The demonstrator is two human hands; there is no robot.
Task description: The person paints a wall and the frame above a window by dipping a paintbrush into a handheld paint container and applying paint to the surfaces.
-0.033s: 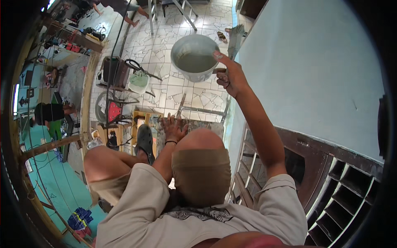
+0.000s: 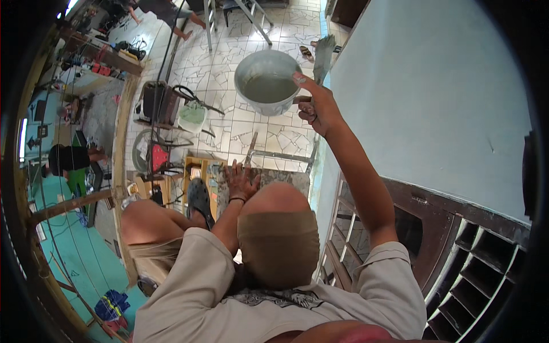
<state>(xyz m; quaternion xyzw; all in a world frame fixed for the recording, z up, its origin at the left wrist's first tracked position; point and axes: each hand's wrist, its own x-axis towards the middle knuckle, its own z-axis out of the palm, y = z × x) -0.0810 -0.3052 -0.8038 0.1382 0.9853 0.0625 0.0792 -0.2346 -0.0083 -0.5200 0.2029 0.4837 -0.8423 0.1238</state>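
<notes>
My right hand [image 2: 320, 108] is raised at arm's length beside the wall. Its thumb reaches over the rim of a grey bucket [image 2: 267, 68], with the other fingers curled outside it. A paintbrush [image 2: 323, 62] stands up from the same hand, bristles uppermost and coated grey. Inside the bucket lies some greyish liquid. Low at centre, my left hand [image 2: 242, 182] rests with fingers spread on a stained board [image 2: 280, 177], next to my bent knee. It holds nothing.
To the right rises a pale blue-grey wall [image 2: 434, 103], above a dark wooden frame [image 2: 423, 200] and slatted shelving [image 2: 474, 280]. Ladder legs [image 2: 260, 23] stand on the tiled floor. Chairs and a white tub [image 2: 193, 116] are at left. Other people are farther off.
The bucket has shifted very slightly left and down with my right hand. My left hand stays on the board. The person at the upper left has moved a little.
</notes>
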